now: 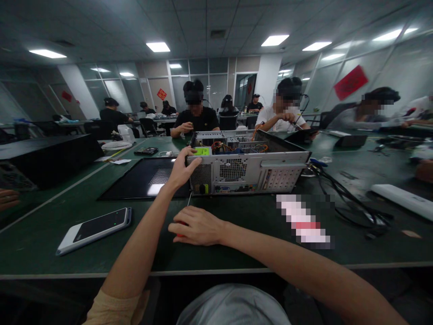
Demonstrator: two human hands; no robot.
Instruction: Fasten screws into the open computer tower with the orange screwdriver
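An opened computer case [252,180] lies on its side on the green table, its rear panel facing me and wires showing inside. My left hand [182,169] grips its left rear corner, thumb on the rear panel and fingers over the top edge beside the power supply's yellow-green label [202,151]. In front of that corner, my right hand [198,225] is closed round a screwdriver [181,229] with a red-orange handle. Its thin shaft points up at the lower left of the rear panel; whether the tip touches a screw cannot be made out.
Left of the case lies a black side panel [135,183], with a hard drive [146,150] behind it. A white phone-like device [94,230] is nearer me. Black cables [341,194] and a white power strip [404,201] lie right. Co-workers sit across the table.
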